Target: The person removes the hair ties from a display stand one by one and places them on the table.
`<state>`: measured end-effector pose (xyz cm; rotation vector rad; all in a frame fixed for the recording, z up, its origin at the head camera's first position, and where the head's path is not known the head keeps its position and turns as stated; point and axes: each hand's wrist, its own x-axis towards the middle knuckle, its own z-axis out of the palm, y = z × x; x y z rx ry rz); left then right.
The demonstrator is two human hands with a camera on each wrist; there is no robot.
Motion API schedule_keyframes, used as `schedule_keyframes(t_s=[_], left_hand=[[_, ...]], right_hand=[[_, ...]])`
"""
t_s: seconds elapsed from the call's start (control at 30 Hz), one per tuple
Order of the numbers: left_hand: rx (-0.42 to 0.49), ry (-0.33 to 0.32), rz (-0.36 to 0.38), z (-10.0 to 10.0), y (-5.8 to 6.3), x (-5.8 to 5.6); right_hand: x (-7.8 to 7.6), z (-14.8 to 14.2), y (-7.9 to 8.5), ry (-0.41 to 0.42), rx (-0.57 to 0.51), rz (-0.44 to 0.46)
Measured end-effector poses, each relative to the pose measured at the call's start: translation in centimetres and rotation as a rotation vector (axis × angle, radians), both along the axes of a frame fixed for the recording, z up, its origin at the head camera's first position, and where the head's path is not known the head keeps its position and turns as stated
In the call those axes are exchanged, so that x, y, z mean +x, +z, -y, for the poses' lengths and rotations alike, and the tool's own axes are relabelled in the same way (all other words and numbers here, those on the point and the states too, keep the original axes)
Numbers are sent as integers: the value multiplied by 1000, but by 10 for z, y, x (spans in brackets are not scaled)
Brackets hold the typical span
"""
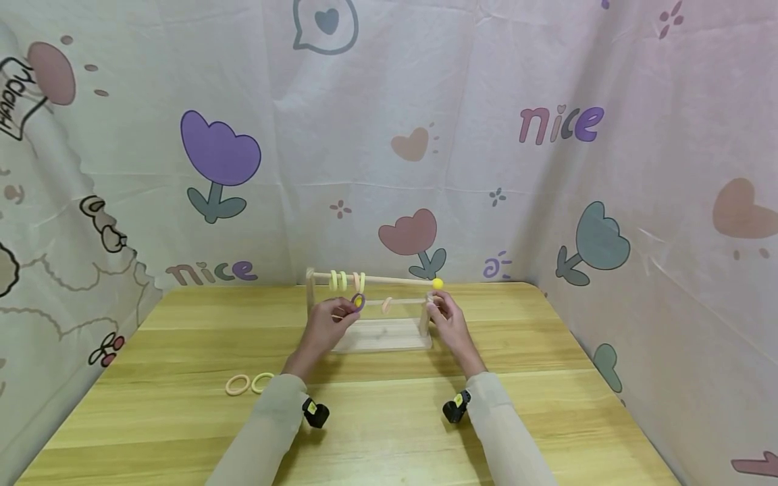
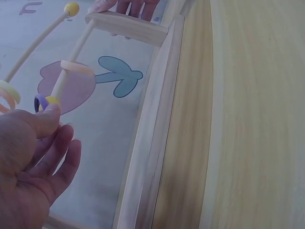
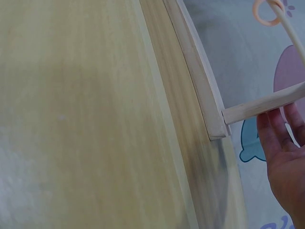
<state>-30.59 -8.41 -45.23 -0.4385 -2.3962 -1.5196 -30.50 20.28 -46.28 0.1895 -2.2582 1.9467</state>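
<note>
My left hand (image 1: 325,327) pinches a purple ring (image 2: 42,101) at the yellow ball (image 2: 50,102) that ends the lower rod of a wooden stand (image 1: 383,335). Whether the ring encircles the ball or sits just before it, I cannot tell. Farther along that rod hangs a peach ring (image 2: 77,67). At the stand's right post (image 3: 262,105), my right hand (image 3: 288,160) grips near the top, thumb on one side and fingers on the other. Above, the upper rod (image 1: 401,280) carries several yellow-green and peach rings and ends in another yellow ball (image 1: 437,284).
On the wooden table (image 1: 182,432), left of the left forearm, lie a peach ring (image 1: 227,386) and a yellow ring (image 1: 254,387), partly behind the sleeve. A patterned cloth (image 1: 340,135) hangs behind the stand and along both sides.
</note>
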Motion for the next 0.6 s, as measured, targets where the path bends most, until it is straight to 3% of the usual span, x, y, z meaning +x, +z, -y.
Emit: schedule_keyframes(t_s=[0.1,0.2,0.6], left_hand=[[-23,2,-2,2,0,1],[-50,-1,-9,5,1,4],[-174,-102,-73,25,3,13]], right_hand=[[0,1,-3,-11,8,-23],[-9,-1,-16,-24,2,-33],[-10,-2,-16,-20,14,-42]])
